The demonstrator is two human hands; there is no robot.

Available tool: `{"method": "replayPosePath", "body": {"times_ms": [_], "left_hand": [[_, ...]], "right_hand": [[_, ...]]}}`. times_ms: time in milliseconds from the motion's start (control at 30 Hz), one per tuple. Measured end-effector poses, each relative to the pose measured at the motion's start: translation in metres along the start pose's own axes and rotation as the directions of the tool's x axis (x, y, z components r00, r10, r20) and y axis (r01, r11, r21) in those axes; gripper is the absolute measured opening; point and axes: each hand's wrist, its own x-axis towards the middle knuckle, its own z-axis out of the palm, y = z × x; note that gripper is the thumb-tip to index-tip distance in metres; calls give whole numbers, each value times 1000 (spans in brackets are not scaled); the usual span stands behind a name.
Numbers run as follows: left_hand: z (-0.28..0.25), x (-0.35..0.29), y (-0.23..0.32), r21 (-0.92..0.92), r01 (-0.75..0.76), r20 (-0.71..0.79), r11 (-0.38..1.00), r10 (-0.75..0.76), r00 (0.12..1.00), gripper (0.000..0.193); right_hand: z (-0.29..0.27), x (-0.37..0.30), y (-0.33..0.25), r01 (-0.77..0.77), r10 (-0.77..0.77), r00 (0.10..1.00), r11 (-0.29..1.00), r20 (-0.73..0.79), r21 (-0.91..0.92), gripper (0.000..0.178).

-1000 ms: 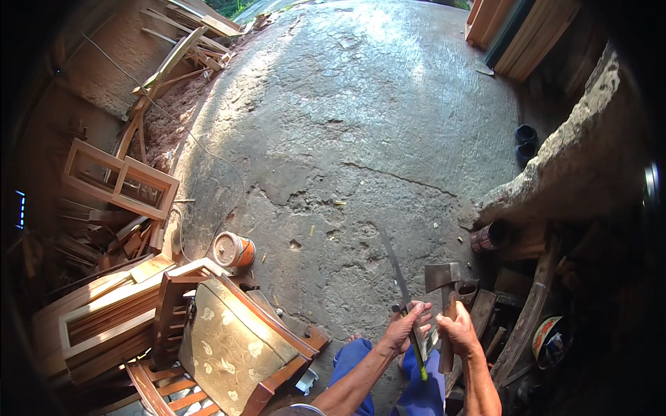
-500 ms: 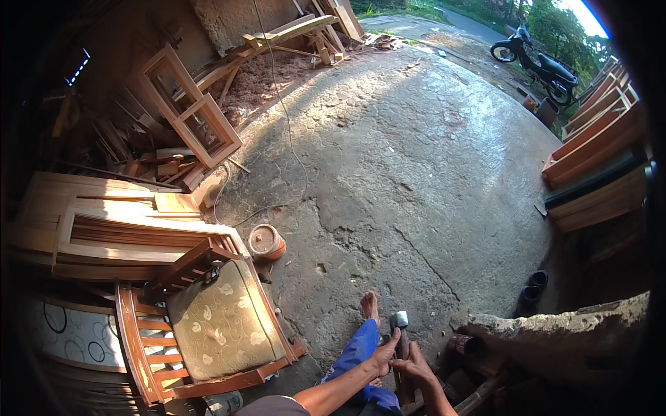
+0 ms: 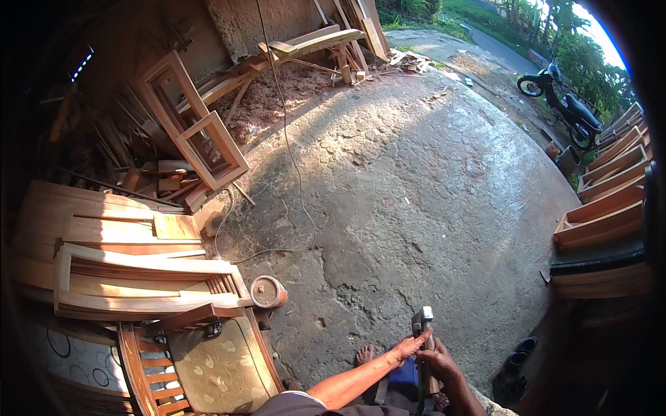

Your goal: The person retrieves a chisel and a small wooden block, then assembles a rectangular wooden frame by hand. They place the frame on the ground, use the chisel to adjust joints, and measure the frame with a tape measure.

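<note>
1. Metal-headed hammer (image 3: 422, 326) upright above cracked concrete floor (image 3: 430, 201), low in view.
2. Left hand (image 3: 409, 344) curled against handle near head.
3. Right hand (image 3: 438, 362) wrapped tight lower on handle.

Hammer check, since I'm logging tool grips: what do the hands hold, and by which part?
Both the left hand and the right hand grip a metal-headed hammer by its handle, below the head.

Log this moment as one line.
left hand: touching hammer | right hand: gripping hammer handle, head up | near: cushioned wooden chair, tin can on concrete floor
</note>
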Motion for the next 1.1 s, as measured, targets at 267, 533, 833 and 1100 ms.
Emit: {"method": "replayPosePath", "body": {"times_ms": [267, 533, 833, 1100], "left_hand": [[-147, 61, 126, -68, 16, -257, 998, -33, 966, 74], [-256, -8, 93, -483, 101, -797, 870, -485, 361, 40], [-279, 55, 215, -396, 143, -694, 907, -397, 601, 45], [-422, 125, 450, -473, -281, -781, 835, -251, 571, 44]], "right_hand": [[-57, 180, -204, -1, -88, 987, 830, -132, -558, 44], [-111, 355, -318, -298, 125, 940, 751, -317, -589, 60], [-127, 563, -407, -431, 126, 891, 533, -435, -728, 67], [-70, 705, -530, -509, 127, 855, 392, -503, -766, 74]]}}
